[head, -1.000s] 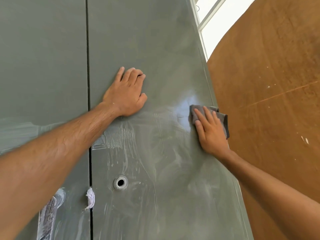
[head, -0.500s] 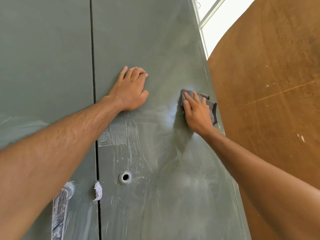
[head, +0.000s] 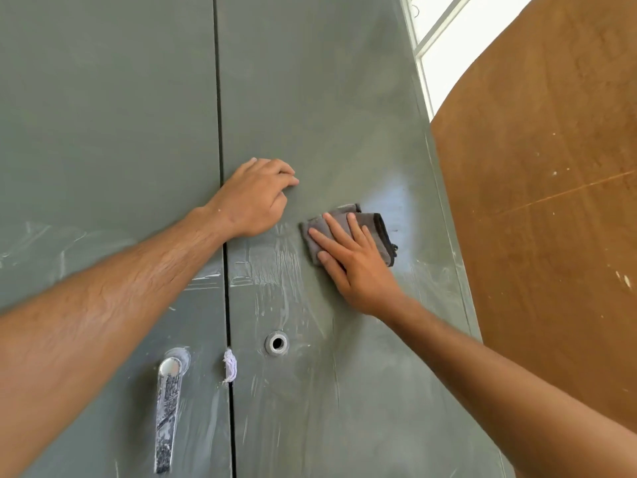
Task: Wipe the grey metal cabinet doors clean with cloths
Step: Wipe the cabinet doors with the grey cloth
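Scene: two grey doors seen from close up, dark seam running down between them
Right door (head: pixel 337 98): grey, streaked with whitish smears across its middle and lower part; glossy patch just above right of cloth
Left door (head: pixel 103 115): grey, faint smears at mid height
Cloth (head: pixel 370 224): grey, folded, flat against right door, near its right edge, above the hole
Right hand (head: pixel 355 267): fingers straight and spread, palm pressing cloth onto right door; nothing curled round it
Left hand (head: pixel 256 198): rests on right door just right of seam, left of cloth and apart from it; fingers bent, tips on the metal, holds nothing
Left forearm: crosses left door and seam diagonally
Hole (head: pixel 276 343): round, metal-ringed, in right door below both hands
Handle (head: pixel 169 408): silver lever on left door, pointing down, smeared with white residue
Wad (head: pixel 230 369): small white wad stuck in seam, between handle and hole
Board (head: pixel 551 236): brown board right of right door, scratched and speckled white
Window (head: pixel 444 36): bright, white frame, top right above board
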Tool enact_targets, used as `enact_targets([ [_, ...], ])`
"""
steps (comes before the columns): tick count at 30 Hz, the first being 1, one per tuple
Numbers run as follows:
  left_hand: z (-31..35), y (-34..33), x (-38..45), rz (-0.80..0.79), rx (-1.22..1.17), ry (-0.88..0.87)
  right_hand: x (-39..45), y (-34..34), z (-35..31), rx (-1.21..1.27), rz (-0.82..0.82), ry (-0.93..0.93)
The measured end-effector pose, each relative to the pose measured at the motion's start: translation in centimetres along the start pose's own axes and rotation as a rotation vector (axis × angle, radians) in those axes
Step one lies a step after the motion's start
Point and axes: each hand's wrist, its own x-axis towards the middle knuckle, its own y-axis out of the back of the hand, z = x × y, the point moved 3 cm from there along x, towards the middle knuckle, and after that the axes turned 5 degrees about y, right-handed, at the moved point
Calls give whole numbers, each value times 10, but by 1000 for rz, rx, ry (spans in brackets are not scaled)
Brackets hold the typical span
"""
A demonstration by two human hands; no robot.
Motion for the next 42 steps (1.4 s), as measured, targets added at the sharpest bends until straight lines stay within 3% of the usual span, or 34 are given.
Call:
enact_targets([
  [2,-5,-4,-4,-12,-28,-16,-13,10,23,-31,-18,9],
  [6,-9,-2,-1,-12,-280,94,59,24,30,11,85,-366],
  [9,-10,8,0,4,-358,58,60,-6,-33,21,37,-88],
  [12,-24,20,-16,14,-243,-46,16,-10,-33,-15,-34,163],
  [15,-47,31,-42,42,-60,-15,49,6,-10,34,61,-98],
  [17,-57,37,-54,74,-8,20,77,0,-31,62,112,-256],
  [18,-60,39,-57,95,1,37,83,-8,-50,46,119,-233],
  [20,-65,43,-60,119,11,86,68,-23,-83,23,73,-18],
  [23,-71,42,-66,67,43,87,28,-23,-74,-45,-19,224],
  [26,-77,45,-70,32,59,52,59,-3,-48,-9,68,-11],
  [28,-81,46,-69,16,41,43,85,-9,-67,23,105,-175],
  [31,-87,48,-67,-14,14,53,73,-35,-117,-29,69,47],
  [34,-88,50,-67,-53,16,64,39,-38,-116,-75,8,249],
  [36,-85,50,-71,-46,7,60,58,-29,-110,-82,37,187],
  [39,-87,54,-83,16,36,72,93,-34,-130,-25,115,-49],
  [42,-97,59,-96,75,97,83,67,-50,-144,-36,120,22],
])
